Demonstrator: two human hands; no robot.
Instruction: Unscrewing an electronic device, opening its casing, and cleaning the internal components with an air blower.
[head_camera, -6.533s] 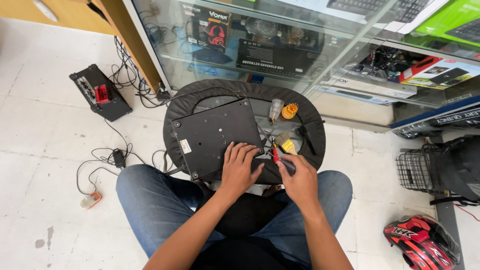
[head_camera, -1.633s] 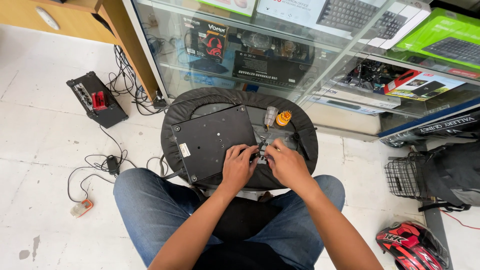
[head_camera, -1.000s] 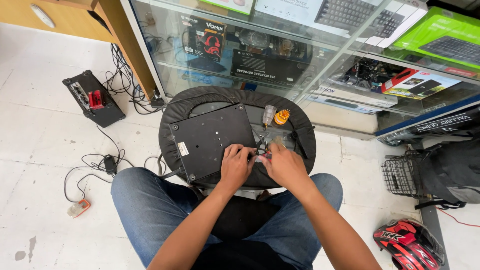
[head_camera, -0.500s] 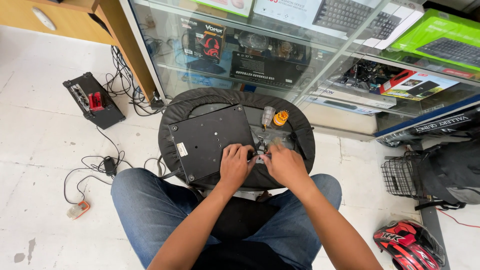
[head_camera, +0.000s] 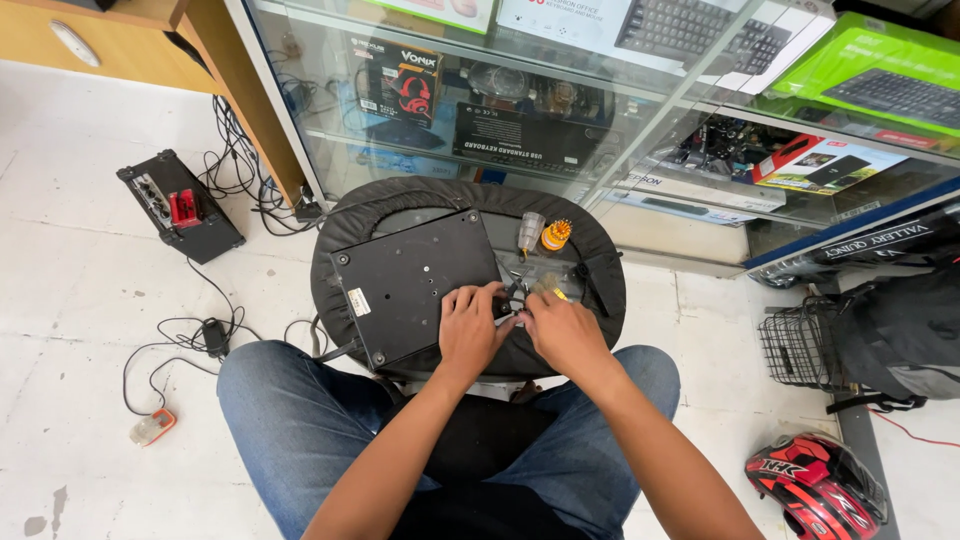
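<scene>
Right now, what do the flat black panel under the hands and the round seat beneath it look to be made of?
Flat black panel: likely matte metal or hard plastic, rigid with screw holes; can't tell which. Round seat: black fabric or soft vinyl cover, creased at the rim.

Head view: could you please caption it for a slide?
Both hands, left hand and right hand, work small parts beside a black laptop base on a round stool.

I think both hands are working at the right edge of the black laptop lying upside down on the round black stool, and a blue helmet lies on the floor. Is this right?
Not quite: the helmet is red and black, not blue, as the head view shows. The rest holds: the left hand and right hand meet at the right edge of the black laptop on the round black stool.
</scene>
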